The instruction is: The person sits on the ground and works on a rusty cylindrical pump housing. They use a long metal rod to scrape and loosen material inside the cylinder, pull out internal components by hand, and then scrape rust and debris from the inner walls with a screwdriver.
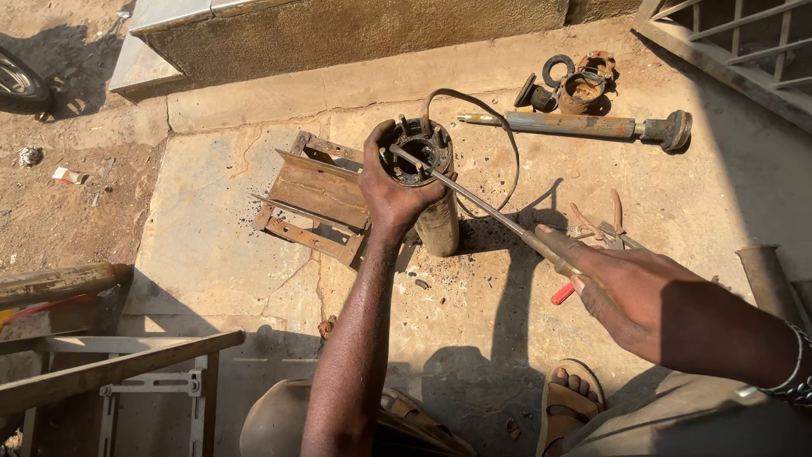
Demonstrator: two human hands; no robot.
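Left hand: the left hand (391, 188) is wrapped around the top of a rusty metal cylinder (433, 203), fingers closed on its rim, thumb side toward the open mouth.
Right hand: the right hand (613, 283) has its fingers closed around the handle end of a long screwdriver (482, 206); a bit of red handle shows just under the fingers.
Screwdriver: its long axis runs from the right fingers up and to the left, and the tip lies inside the cylinder's open mouth, just beside the left fingers.
Cylinder: it stands upright on the concrete floor (220, 245), open end up, between the two hands; a thin wire (507, 144) loops out from its top, away from the left fingers.
Steel frame: a rusty angle-iron frame (317, 199) lies flat, touching the cylinder on the side of the left hand's knuckles.
Pliers: a pair of pliers (605, 224) lies just beyond the right fingers.
Shaft: a long rusty shaft (584, 127) with an end flange lies well beyond both hands, with ring-shaped parts (579, 85) near it.
Packages: a small red-and-white wrapper (68, 176) lies on the dirt, well apart from the left fingers.
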